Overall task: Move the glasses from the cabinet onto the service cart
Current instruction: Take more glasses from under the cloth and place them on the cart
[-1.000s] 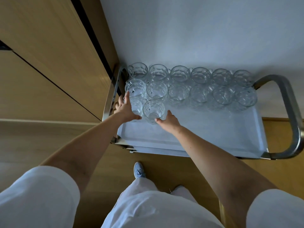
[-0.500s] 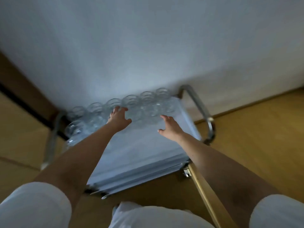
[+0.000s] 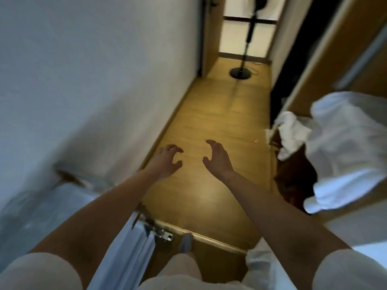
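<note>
None of the glasses shows clearly now: they sit on the service cart [image 3: 125, 258], which has slid to your 8 o'clock, its top smeared by motion so only the pale edge and a metal corner fitting read. A second ago your hands were on the two nearest glasses at the cart's left end, in front of two full rows; half a second ago they were lifting off. Now your view has swung away, along the hallway. Your left hand [image 3: 167, 162] and right hand [image 3: 217, 160] hang side by side in mid-air over the floor, near centre frame, fingers spread and loosely curved, gripping nothing. I read that as one delivery finished and you turning for the next pair, so the task looks well along, though how many glasses remain in the cabinet is out of sight. Beneath your hands runs a yellow wooden floor [image 3: 209, 114], with your shoe [image 3: 185, 243] at 6 o'clock. A white wall [image 3: 83, 80] fills 9 to 11 o'clock, a standing fan's round base [image 3: 240, 72] sits at 12 o'clock, and white cloth [image 3: 345, 147] is heaped at 3 o'clock below a wooden panel [image 3: 326, 65].
</note>
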Available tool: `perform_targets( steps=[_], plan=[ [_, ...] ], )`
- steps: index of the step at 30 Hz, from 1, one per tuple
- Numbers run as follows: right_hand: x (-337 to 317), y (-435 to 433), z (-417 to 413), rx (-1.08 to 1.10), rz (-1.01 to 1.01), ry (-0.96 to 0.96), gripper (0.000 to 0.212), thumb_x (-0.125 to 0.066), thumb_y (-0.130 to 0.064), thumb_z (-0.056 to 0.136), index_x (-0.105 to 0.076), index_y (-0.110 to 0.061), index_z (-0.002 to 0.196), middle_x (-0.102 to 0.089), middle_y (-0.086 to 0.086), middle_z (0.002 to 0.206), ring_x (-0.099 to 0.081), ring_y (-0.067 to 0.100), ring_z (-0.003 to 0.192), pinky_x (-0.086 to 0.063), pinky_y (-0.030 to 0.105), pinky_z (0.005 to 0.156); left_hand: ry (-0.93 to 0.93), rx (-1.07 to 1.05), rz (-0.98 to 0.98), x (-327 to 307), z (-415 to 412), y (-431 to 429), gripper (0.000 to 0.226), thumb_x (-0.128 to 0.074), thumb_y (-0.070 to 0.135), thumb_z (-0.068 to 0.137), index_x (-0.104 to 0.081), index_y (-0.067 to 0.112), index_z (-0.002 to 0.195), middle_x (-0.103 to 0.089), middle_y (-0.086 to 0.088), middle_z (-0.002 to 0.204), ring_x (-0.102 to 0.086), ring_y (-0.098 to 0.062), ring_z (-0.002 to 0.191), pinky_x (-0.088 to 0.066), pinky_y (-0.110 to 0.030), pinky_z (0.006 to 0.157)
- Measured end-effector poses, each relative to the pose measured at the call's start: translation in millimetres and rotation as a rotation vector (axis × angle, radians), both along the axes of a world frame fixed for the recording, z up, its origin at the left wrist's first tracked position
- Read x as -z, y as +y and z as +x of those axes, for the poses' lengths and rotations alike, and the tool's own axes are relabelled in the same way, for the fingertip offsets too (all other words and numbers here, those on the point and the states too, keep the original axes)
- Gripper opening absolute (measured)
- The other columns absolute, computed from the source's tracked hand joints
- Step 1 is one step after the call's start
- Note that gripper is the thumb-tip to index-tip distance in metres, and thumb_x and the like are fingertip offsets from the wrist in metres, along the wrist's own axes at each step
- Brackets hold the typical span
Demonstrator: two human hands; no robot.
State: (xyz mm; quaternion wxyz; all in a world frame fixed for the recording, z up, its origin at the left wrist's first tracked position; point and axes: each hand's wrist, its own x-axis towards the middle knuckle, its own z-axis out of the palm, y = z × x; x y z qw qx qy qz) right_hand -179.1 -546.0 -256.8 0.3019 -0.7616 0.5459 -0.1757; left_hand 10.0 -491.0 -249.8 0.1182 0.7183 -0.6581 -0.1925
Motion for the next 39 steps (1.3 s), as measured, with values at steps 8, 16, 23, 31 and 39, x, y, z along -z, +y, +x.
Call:
perform_targets(
  steps=[8, 16, 23, 31, 39],
  plan=[
    [-4, -111, -151, 0.445, -0.04, 0.02, 0.057, -0.057, -0.013, 0.089, -0.035, -0.016, 0.142, -0.042, 0.009, 0.143, -0.04, 0.026, 0.131, -0.036, 0.034, 0.103, 0.01, 0.403, 0.079, 21, -118, -183, 0.037, -0.058, 0.029, 0.092, -0.054, 0.023, 0.127, -0.037, -0.007, 0.146, -0.036, -0.03, 0.133, -0.031, -0.038, 0.11],
    [-38, -295, -215, 0.772, -0.155, -0.055, 0.047, -0.057, -0.014, 0.089, -0.044, -0.018, 0.134, -0.052, 0.007, 0.132, -0.05, 0.024, 0.119, -0.04, 0.026, 0.094, 0.071, 0.751, -0.001, -32, -225, -414, 0.026, -0.059, 0.022, 0.09, -0.061, 0.02, 0.116, -0.048, -0.004, 0.135, -0.045, -0.025, 0.126, -0.037, -0.033, 0.103],
    [-69, -383, -277, 0.984, -0.218, -0.194, 0.055, -0.059, -0.011, 0.086, -0.041, -0.016, 0.138, -0.051, 0.007, 0.133, -0.048, 0.023, 0.122, -0.037, 0.027, 0.099, 0.058, 1.034, -0.052, -70, -351, -527, 0.033, -0.059, 0.016, 0.087, -0.06, 0.018, 0.12, -0.053, -0.004, 0.128, -0.052, -0.023, 0.116, -0.04, -0.029, 0.095],
    [-68, -358, -467, 1.267, -0.261, 0.051, 0.049, -0.058, -0.01, 0.089, -0.045, -0.013, 0.136, -0.047, 0.012, 0.138, -0.047, 0.027, 0.123, -0.04, 0.028, 0.098, 0.164, 1.276, -0.083, -58, -533, -547, 0.037, -0.058, 0.021, 0.089, -0.055, 0.022, 0.126, -0.047, 0.003, 0.137, -0.05, -0.017, 0.122, -0.035, -0.02, 0.094],
    [-95, -369, -600, 1.342, -0.352, 0.138, 0.048, -0.058, -0.011, 0.087, -0.048, -0.014, 0.135, -0.047, 0.012, 0.136, -0.047, 0.027, 0.124, -0.04, 0.026, 0.098, 0.188, 1.371, -0.201, -83, -688, -567, 0.053, -0.062, 0.029, 0.084, -0.049, 0.016, 0.133, -0.041, -0.006, 0.142, -0.038, -0.026, 0.132, -0.029, -0.024, 0.102]
  ],
)
